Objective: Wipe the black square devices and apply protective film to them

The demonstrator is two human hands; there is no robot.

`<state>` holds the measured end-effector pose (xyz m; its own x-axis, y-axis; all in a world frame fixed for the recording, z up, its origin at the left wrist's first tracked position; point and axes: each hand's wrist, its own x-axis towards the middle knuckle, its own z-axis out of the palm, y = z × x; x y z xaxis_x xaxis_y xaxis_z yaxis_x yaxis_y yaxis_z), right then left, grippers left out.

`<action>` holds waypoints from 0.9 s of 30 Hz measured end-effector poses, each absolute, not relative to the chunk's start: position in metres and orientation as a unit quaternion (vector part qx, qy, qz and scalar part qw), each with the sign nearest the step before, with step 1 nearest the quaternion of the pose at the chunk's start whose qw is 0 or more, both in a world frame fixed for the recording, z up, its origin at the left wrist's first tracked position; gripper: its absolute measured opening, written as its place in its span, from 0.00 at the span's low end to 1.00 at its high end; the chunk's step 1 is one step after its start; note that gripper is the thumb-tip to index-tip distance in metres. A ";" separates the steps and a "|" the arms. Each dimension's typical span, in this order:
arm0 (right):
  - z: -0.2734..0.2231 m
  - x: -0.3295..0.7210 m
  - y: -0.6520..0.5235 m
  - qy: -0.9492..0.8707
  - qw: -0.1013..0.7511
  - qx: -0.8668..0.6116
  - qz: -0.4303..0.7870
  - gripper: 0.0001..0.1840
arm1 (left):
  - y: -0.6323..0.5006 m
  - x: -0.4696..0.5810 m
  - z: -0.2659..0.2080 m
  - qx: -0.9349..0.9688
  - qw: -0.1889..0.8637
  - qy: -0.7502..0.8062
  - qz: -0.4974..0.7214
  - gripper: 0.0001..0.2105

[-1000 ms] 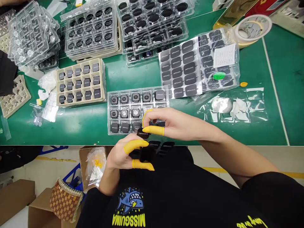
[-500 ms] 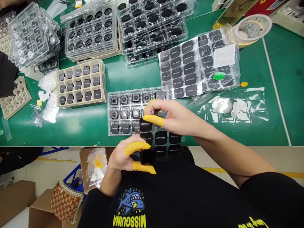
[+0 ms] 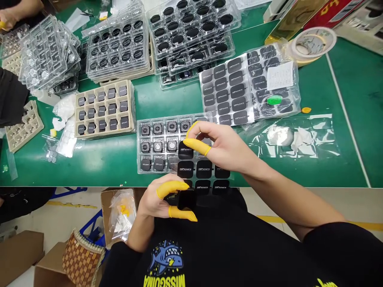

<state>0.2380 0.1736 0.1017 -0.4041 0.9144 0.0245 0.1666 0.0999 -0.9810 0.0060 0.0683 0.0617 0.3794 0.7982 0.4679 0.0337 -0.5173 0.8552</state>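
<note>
My left hand (image 3: pixel 163 195), in yellow finger cots, is closed near the table's front edge. Between its thumb and forefinger sits a dark, glossy, square piece (image 3: pixel 187 200). My right hand (image 3: pixel 215 145), also in yellow finger cots, pinches the top left of a clear sheet of black rounded-square labels (image 3: pixel 204 169) printed "HiFuture". The sheet hangs over the table edge, above my left hand. Whether the pinched label is lifted off the sheet, I cannot tell. Behind it lies a clear plastic tray (image 3: pixel 157 137) of square watch-like bodies, partly covered by my right hand and the sheet.
A beige tray (image 3: pixel 103 131) of small square pieces stands left. Stacked clear trays (image 3: pixel 118 65) line the back. More label sheets (image 3: pixel 229 93), a tape roll (image 3: pixel 314 42) and plastic film (image 3: pixel 317 137) lie right. A co-worker's hand (image 3: pixel 8 18) shows top left.
The label sheet and my right hand have risen slightly relative to the table edge. My left hand keeps its grip almost in place. The view has shifted a little, and a co-worker's hand now shows.
</note>
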 end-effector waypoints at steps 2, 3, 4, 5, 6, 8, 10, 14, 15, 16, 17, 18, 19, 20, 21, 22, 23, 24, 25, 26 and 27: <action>0.101 0.238 0.174 -0.649 0.357 -0.418 0.526 0.12 | 0.068 0.005 0.061 0.726 0.400 0.289 0.479 0.35; 0.101 0.238 0.174 -0.647 0.356 -0.421 0.527 0.11 | 0.068 0.004 0.060 0.726 0.399 0.290 0.479 0.36; 0.102 0.238 0.174 -0.646 0.355 -0.423 0.527 0.11 | 0.068 0.004 0.060 0.726 0.399 0.290 0.479 0.36; 0.102 0.239 0.173 -0.644 0.354 -0.425 0.528 0.11 | 0.068 0.003 0.060 0.726 0.399 0.289 0.480 0.37; 0.102 0.238 0.173 -0.642 0.356 -0.428 0.527 0.11 | 0.068 0.003 0.059 0.725 0.398 0.288 0.483 0.37; 0.103 0.238 0.172 -0.638 0.366 -0.435 0.520 0.12 | 0.068 0.002 0.058 0.721 0.399 0.286 0.489 0.39; 0.105 0.238 0.172 -0.635 0.380 -0.440 0.509 0.12 | 0.068 0.002 0.057 0.717 0.398 0.286 0.496 0.40; 0.105 0.239 0.173 -0.632 0.389 -0.439 0.507 0.12 | 0.068 0.002 0.056 0.715 0.396 0.289 0.498 0.41; 0.105 0.240 0.173 -0.631 0.392 -0.440 0.505 0.12 | 0.069 0.002 0.056 0.715 0.397 0.288 0.499 0.41; 0.104 0.241 0.174 -0.628 0.397 -0.443 0.502 0.12 | 0.069 0.002 0.056 0.713 0.397 0.286 0.501 0.40; 0.105 0.243 0.175 -0.625 0.403 -0.446 0.498 0.12 | 0.069 0.002 0.056 0.711 0.398 0.287 0.504 0.40; 0.105 0.245 0.176 -0.620 0.410 -0.450 0.496 0.12 | 0.069 0.002 0.056 0.709 0.399 0.289 0.505 0.39; 0.107 0.248 0.176 -0.613 0.418 -0.454 0.493 0.13 | 0.069 0.001 0.054 0.705 0.399 0.294 0.508 0.39; 0.110 0.250 0.175 -0.606 0.426 -0.458 0.492 0.14 | 0.070 0.001 0.053 0.700 0.398 0.301 0.511 0.39; 0.113 0.252 0.174 -0.601 0.431 -0.460 0.492 0.15 | 0.070 0.000 0.050 0.693 0.398 0.310 0.515 0.38; 0.117 0.254 0.172 -0.598 0.432 -0.459 0.495 0.17 | 0.072 0.000 0.048 0.686 0.397 0.319 0.520 0.38; 0.122 0.256 0.170 -0.600 0.429 -0.455 0.500 0.19 | 0.073 0.000 0.044 0.680 0.391 0.328 0.526 0.37; 0.127 0.256 0.168 -0.605 0.420 -0.446 0.509 0.20 | 0.075 0.000 0.040 0.675 0.382 0.339 0.532 0.36; 0.132 0.256 0.166 -0.613 0.405 -0.435 0.521 0.21 | 0.078 0.001 0.036 0.674 0.368 0.350 0.537 0.35; 0.136 0.256 0.164 -0.623 0.385 -0.421 0.535 0.22 | 0.080 0.001 0.032 0.674 0.352 0.361 0.540 0.35; 0.139 0.255 0.162 -0.633 0.362 -0.406 0.550 0.21 | 0.082 0.002 0.028 0.675 0.338 0.372 0.540 0.36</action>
<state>0.2552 0.1623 0.1392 -0.4081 0.9129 0.0120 0.1156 0.0647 -0.9912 0.0019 0.0825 0.0284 0.1386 0.8678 0.4771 0.1372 -0.4939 0.8586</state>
